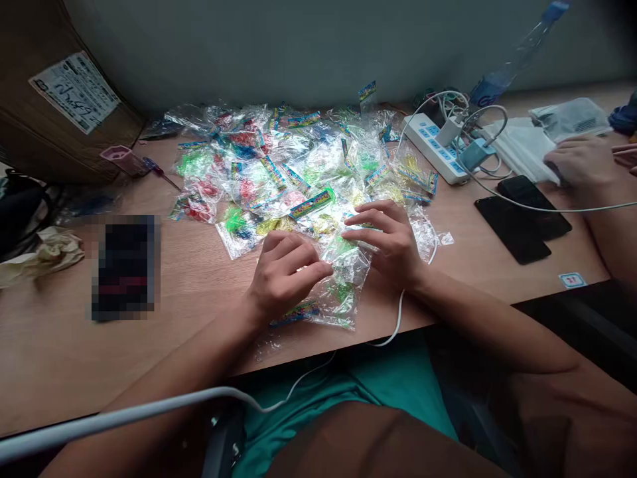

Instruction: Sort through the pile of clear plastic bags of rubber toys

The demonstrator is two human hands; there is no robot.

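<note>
Where both hands meet: clear crinkly plastic packet with green bits (pixel 343 289), flat on the wooden desk (pixel 199 279).
Left hand (pixel 283 272): curled, fingertips pinching the packet's film.
Right hand (pixel 388 242): fingers extended, resting on the packet's far end, gripping nothing.
Beyond the fingers: heap of similar colourful packets (pixel 298 159).
Step, as judged: one packet handled apart from the heap.
Next move calls for: a firm pinch, since the film looks slippery.

Clear crinkled packet (pixel 346 285), green bits seemingly inside, flat on desk (pixel 199 279).
</note>
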